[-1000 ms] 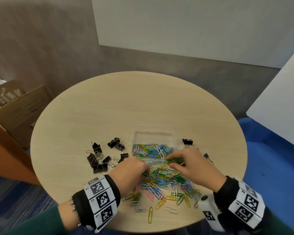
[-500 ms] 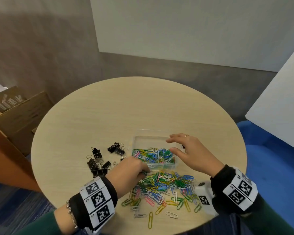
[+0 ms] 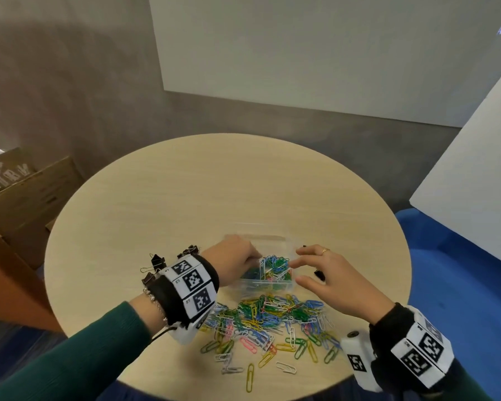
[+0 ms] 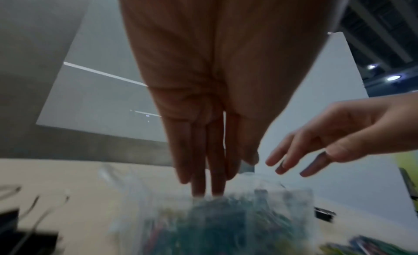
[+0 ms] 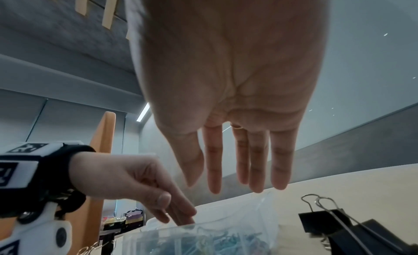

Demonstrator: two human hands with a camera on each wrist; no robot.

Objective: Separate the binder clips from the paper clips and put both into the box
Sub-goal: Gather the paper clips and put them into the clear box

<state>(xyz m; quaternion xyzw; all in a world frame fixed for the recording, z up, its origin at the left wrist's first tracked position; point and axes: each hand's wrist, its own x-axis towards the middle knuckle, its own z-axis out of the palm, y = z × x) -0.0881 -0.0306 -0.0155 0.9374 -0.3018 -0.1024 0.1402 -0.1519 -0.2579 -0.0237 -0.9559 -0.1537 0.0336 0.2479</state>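
Observation:
A clear plastic box (image 3: 268, 285) near the table's middle holds coloured paper clips (image 3: 274, 266). My left hand (image 3: 253, 256) reaches into its left part with straight fingers (image 4: 199, 183) pointing down; I see nothing held in them. My right hand (image 3: 295, 272) hovers open just right of the box, fingers (image 5: 256, 169) spread and clear of its rim. A loose pile of paper clips (image 3: 269, 316) lies in front of the box. Black binder clips (image 3: 156, 263) sit left of it, partly hidden by my left wrist. Others (image 5: 328, 221) lie under my right hand.
The round wooden table (image 3: 214, 183) has bare surface beyond the box. Stray paper clips (image 3: 250, 376) reach close to the near edge. Cardboard boxes (image 3: 26, 198) stand on the floor at left, and a white panel (image 3: 475, 183) leans at right.
My left hand has gone from the loose pile up into the box. The right hand has drawn back from the box's far right rim to hover beside it.

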